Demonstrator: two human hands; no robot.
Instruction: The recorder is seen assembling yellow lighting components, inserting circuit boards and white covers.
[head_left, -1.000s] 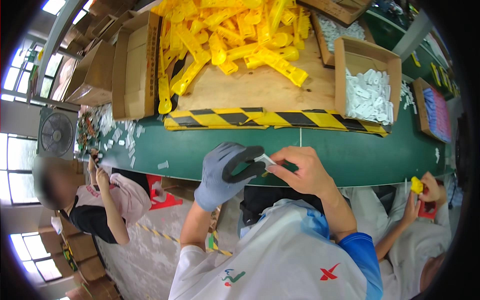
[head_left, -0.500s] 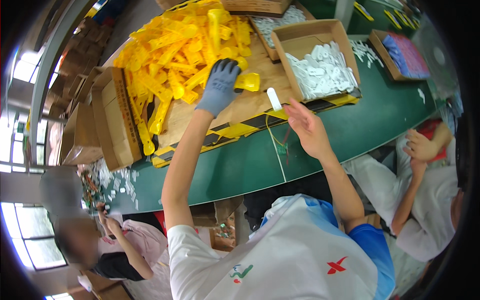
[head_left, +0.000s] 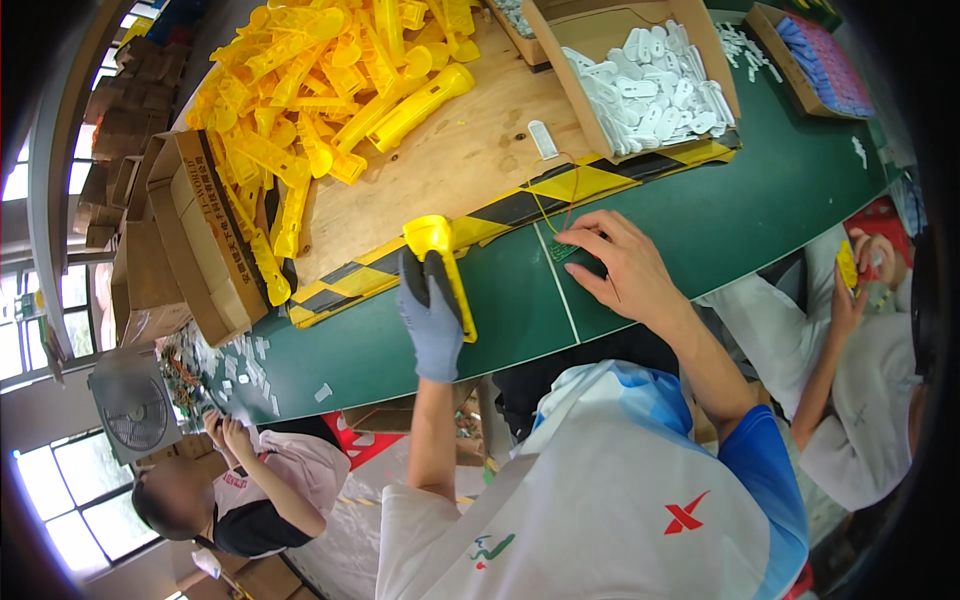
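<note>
My left hand (head_left: pixel 431 315), in a grey-blue glove, is closed around a yellow plastic flashlight-shaped housing (head_left: pixel 456 287). Its wide cup end points away from me, just over the striped edge of the wooden board. My right hand (head_left: pixel 622 262) is bare, with thumb and forefinger apart at a small green circuit board (head_left: pixel 562 251) on the green table. Thin red and yellow wires run from that circuit board over the striped tape. Beyond them a small white strip-shaped piece (head_left: pixel 542 140) lies on the wood.
A heap of yellow housings (head_left: pixel 300 90) covers the far left of the wooden board (head_left: pixel 470 130). One carton (head_left: pixel 590 125) holds white plastic parts; another carton (head_left: pixel 215 250) stands left. Two people sit nearby, one person's hands (head_left: pixel 230 432) at left, the other's (head_left: pixel 862 265) at right.
My left hand has come back from the heap toward me, bringing a yellow housing. My right hand has lowered to the circuit board. The view has shifted a little.
</note>
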